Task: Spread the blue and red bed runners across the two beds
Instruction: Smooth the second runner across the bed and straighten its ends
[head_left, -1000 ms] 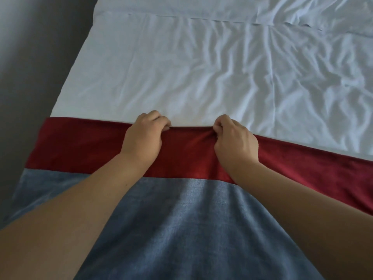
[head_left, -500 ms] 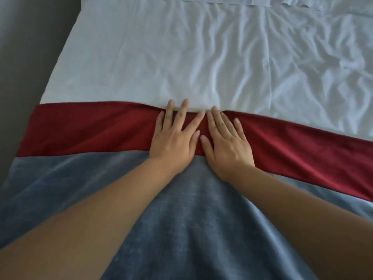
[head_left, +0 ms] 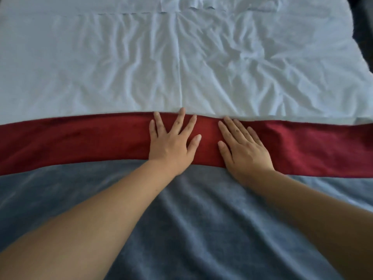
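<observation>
Hands both lie flat, palms down, fingers straight and spread, gripping nothing. Left hand (head_left: 171,146) presses on the red runner (head_left: 80,140) near the middle of the view; its middle fingertip reaches the runner's far edge and touches the white sheet (head_left: 121,67). Right hand (head_left: 244,150) lies just beside it at 3 o'clock, apart from it, fingers angled toward 11 o'clock, fingertips at the same edge. Red runner crosses the bed from 9 o'clock to 3 o'clock as one band. Blue runner (head_left: 201,219) adjoins it at 6 o'clock, under both forearms, in soft folds; whether the two are one piece cannot be told. White sheet, creased, covers the bed toward 12 o'clock. Dark surface (head_left: 363,27) shows past the bed's corner at 1 o'clock.
</observation>
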`<state>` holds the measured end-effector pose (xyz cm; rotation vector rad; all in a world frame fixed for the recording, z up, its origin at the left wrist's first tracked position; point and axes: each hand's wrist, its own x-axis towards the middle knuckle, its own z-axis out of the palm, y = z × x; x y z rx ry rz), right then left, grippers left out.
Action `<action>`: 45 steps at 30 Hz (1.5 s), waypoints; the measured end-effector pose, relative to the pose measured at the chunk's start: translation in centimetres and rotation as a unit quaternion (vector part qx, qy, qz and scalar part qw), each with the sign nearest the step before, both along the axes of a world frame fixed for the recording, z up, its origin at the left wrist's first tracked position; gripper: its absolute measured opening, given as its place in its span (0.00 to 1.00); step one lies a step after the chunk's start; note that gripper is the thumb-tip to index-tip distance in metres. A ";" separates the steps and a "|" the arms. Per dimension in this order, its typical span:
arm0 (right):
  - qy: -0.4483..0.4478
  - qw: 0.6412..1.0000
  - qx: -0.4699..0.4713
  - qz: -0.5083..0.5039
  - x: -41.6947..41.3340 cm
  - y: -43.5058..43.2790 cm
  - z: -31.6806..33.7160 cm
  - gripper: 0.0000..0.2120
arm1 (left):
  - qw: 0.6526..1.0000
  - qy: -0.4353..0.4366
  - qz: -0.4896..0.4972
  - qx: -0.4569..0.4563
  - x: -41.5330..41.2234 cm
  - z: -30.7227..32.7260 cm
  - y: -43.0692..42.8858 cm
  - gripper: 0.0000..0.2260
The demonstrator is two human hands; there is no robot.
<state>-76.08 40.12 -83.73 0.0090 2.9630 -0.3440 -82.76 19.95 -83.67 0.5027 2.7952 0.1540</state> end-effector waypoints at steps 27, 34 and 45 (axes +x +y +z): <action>0.183 0.975 -0.093 -0.085 -3.4 16.9 1.1 0.07 | 0.956 0.247 -0.035 0.153 -3.0 0.1 14.7 0.07; 0.137 0.983 -0.080 -0.090 -7.3 18.1 -0.7 0.05 | 0.979 0.194 -0.041 0.038 -6.2 -0.4 17.0 0.09; 0.265 0.957 -0.020 -0.118 1.6 26.1 -3.1 0.13 | 0.969 0.194 -0.063 0.139 -2.2 -1.1 21.6 0.20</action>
